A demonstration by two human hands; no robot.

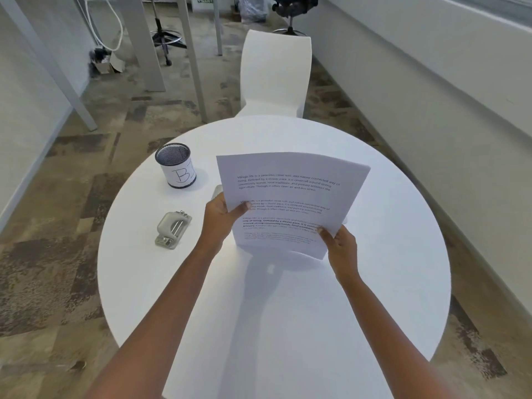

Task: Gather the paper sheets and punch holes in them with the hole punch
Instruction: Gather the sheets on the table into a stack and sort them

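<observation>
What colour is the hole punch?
Silvery grey metal hole punch, seen in the head view.

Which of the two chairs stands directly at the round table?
The white moulded chair, at the table's far edge. The black swivel chair stands farther back on the carpet, near the wall.

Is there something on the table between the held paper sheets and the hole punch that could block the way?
Nothing visible does. The paper sheets are held by both hands above the table; the hole punch lies beyond the left hand, with only bare tabletop between.
</observation>
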